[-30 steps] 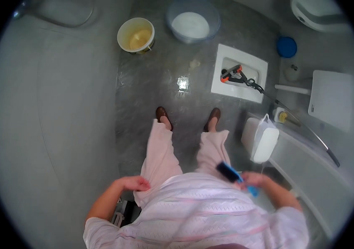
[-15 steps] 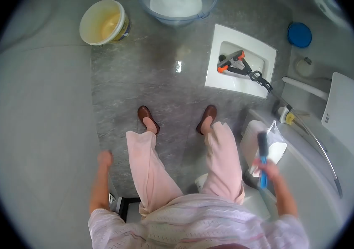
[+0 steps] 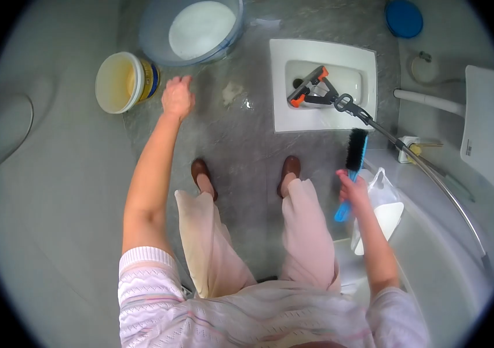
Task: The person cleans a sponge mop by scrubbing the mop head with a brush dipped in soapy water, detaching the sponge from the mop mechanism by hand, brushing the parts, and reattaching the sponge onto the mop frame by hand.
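Observation:
My right hand (image 3: 354, 192) is closed around the blue handle of a brush (image 3: 356, 152). Its black bristles point up and away from me, near the pole of the squeegee mop. In front of me, my left hand (image 3: 178, 97) is stretched out with bent fingers, thumb and fingers apart, holding nothing. It is above the floor, just right of a white bucket (image 3: 103, 84) lined with yellowish residue. Beyond the hand stands a translucent blue basin (image 3: 153, 35) with a round, white, foamy-looking surface inside.
A squat toilet (image 3: 281, 113) is set in the grey tiled floor (image 3: 241, 151). The mop (image 3: 307, 87) has its head in the toilet and its pole leaning right. A white bin with a bag (image 3: 383, 214) is by my right forearm. A blue lid (image 3: 404, 18) is at the upper right.
My left hand has reached forward from my side toward the bucket and basin. The brush in my right hand has moved slightly forward. The view has shifted, showing more of the basin.

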{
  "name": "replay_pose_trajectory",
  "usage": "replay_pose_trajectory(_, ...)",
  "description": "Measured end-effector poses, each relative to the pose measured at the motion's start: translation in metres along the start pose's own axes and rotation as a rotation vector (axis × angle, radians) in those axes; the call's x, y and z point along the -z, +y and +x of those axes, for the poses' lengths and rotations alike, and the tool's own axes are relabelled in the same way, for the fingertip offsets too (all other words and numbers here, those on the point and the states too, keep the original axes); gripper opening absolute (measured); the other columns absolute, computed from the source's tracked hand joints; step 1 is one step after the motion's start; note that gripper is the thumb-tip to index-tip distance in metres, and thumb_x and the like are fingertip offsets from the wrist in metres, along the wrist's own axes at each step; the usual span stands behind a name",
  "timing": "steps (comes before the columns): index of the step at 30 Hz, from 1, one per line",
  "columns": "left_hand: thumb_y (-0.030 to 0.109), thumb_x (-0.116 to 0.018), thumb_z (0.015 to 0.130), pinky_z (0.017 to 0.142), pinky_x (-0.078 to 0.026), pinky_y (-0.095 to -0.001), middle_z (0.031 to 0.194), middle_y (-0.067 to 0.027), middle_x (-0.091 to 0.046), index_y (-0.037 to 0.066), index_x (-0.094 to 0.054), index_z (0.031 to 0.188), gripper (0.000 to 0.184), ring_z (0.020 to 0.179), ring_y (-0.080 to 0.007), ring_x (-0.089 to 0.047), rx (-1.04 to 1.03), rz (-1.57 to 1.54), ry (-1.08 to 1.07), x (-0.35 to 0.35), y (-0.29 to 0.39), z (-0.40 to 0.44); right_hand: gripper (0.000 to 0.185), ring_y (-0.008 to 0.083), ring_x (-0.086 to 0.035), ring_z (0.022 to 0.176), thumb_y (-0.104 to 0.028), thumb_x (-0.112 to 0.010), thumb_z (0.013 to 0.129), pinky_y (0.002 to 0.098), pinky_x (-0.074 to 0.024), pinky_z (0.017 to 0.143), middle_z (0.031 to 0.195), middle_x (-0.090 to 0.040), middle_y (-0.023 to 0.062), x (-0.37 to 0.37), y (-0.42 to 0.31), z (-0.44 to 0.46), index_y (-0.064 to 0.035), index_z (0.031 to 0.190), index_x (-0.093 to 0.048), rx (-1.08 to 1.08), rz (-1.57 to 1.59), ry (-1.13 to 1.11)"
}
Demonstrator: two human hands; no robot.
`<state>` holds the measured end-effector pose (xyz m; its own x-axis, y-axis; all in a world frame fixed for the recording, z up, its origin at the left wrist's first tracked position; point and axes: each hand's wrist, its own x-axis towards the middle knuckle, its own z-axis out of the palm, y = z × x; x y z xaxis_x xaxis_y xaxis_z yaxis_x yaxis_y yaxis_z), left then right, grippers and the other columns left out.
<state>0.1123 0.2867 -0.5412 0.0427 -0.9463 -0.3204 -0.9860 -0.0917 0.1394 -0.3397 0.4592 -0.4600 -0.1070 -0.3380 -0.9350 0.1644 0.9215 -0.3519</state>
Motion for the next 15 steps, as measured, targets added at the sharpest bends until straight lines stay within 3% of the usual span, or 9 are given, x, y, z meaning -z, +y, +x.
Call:
replay_pose_trajectory(6,0.011,-0.061,0.07,0.087,-0.043,-0.0416,0.105,-0.0113,-0.057,0.015,-0.056,0.114,0.044,0.103,-0.0291,-0.051,-0.064,0.229,0.104,-0.039,-0.013,0.091,0.015,0.004,-0.029,0.041,-0.019,-0.056,0.089,0.0217,-0.0304,0.038,0.052,-0.032,-0.0065,-0.099,-0.002,0.058,-0.0078,0.099,-0.056,-0.013,0.217,-0.193)
replay_pose_trajectory(9,0.009,-0.046,0.078,0.082,-0.043,-0.0418,0.099,-0.0101,-0.058,0.016,-0.058,0.106,0.031,0.1,-0.0278,-0.053,-0.162,0.327,0.046,-0.069,-0.05,0.117,0.016,0.0038,-0.032,0.043,-0.018,-0.055,0.089,0.0223,-0.0325,0.04,0.053,-0.034,-0.0063,-0.15,0.015,0.088,-0.0066,0.101,-0.056,-0.05,0.321,-0.3)
replay_pose_trajectory(12,0.008,-0.047,0.077,0.077,-0.046,-0.0414,0.09,-0.0111,-0.06,0.014,-0.062,0.095,0.024,0.092,-0.0291,-0.057,-0.129,0.271,0.026,-0.065,-0.041,0.131,0.017,0.0039,-0.033,0.043,-0.017,-0.055,0.089,0.0228,-0.0335,0.041,0.054,-0.035,-0.006,-0.179,0.032,0.112,-0.0057,0.102,-0.056,-0.082,0.359,-0.394)
replay_pose_trajectory(13,0.008,-0.047,0.076,0.071,-0.048,-0.0417,0.088,-0.011,-0.061,0.012,-0.063,0.086,0.018,0.085,-0.0319,-0.058,-0.2,0.248,0.116,-0.068,-0.045,0.129,0.017,0.004,-0.033,0.043,-0.016,-0.055,0.089,0.0229,-0.0338,0.041,0.054,-0.036,-0.006,-0.182,0.038,0.116,-0.0054,0.102,-0.056,-0.09,0.362,-0.425)
replay_pose_trajectory(15,0.009,-0.049,0.074,0.07,-0.048,-0.0422,0.085,-0.012,-0.062,0.01,-0.062,0.084,0.017,0.082,-0.0328,-0.059,-0.223,0.24,0.108,-0.071,-0.043,0.128,0.017,0.0042,-0.034,0.043,-0.016,-0.054,0.089,0.0231,-0.0342,0.041,0.054,-0.036,-0.0058,-0.18,0.048,0.126,-0.0051,0.103,-0.056,-0.102,0.323,-0.406)
